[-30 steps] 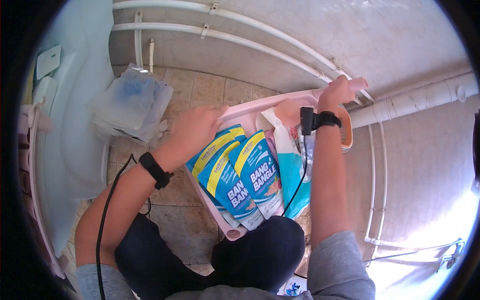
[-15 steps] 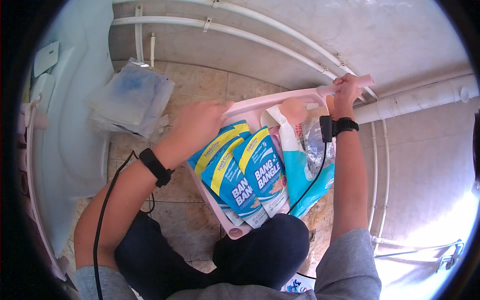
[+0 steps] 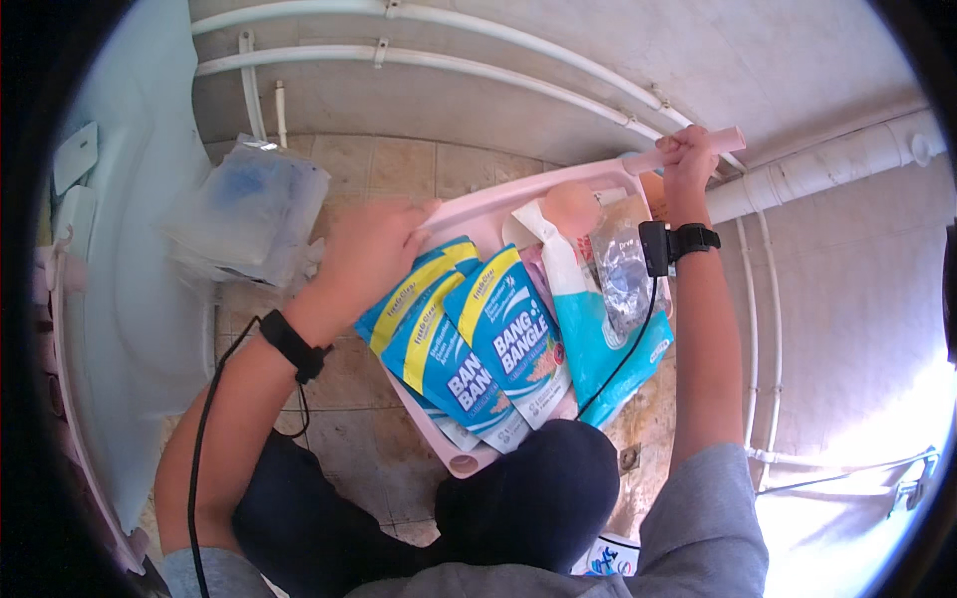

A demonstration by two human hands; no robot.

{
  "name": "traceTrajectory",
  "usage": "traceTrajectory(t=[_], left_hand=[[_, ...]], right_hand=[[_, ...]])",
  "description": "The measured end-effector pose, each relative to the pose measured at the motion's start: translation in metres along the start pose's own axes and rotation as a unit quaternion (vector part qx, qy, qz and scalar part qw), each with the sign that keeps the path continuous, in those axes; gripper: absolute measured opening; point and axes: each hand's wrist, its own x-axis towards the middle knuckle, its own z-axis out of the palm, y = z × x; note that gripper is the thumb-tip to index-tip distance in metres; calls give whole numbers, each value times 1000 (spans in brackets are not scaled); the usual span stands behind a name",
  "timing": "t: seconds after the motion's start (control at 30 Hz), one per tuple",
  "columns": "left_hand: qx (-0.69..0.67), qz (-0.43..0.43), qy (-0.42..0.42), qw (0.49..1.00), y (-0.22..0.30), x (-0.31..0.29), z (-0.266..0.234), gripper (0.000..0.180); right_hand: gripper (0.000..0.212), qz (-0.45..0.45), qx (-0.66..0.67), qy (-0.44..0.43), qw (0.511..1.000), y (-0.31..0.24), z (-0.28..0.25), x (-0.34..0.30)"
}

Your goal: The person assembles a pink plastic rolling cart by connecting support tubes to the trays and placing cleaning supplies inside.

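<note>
A pink plastic shelf tray (image 3: 518, 195) is tilted in front of my knees, with a round hole at its near corner. My left hand (image 3: 377, 249), slightly blurred, is closed on the tray's far left corner. At the far right corner, my right hand (image 3: 690, 162) is wrapped round a pink tube (image 3: 726, 143) that sticks up from the tray. Several blue and yellow pouches (image 3: 510, 334) fan out over the tray's left half. Beside them lie a white and teal bag (image 3: 598, 359), a clear plastic packet (image 3: 625, 274) and a round peach-coloured thing (image 3: 571, 209).
Clear plastic bags (image 3: 249, 204) lie on the tiled floor (image 3: 349, 439) at the left, beside a pale blue tub-like wall (image 3: 140, 259). White pipes (image 3: 498, 65) run along the far wall. A thicker pipe (image 3: 797, 177) is close to my right hand.
The view has shifted slightly, so the floor bags appear further left. Both hands keep hold of the tray and its tube; my right hand is a little higher in the view.
</note>
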Motion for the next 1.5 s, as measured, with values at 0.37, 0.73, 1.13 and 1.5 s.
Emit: traceTrajectory(t=[0.37, 0.73, 1.13, 1.5], left_hand=[[9, -42, -32, 999, 1, -14, 0, 32], [20, 30, 3, 999, 7, -4, 2, 32], [24, -57, -8, 998, 12, -10, -4, 34], [-94, -60, 55, 992, -4, -36, -2, 36]], right_hand=[[14, -190, -146, 133, 962, 3, 67, -41], [43, 41, -278, -111, 953, -13, -19, -22], [74, -127, -650, -233, 712, -120, -11, -232], [74, 387, -464, -94, 792, -102, -163, -330]])
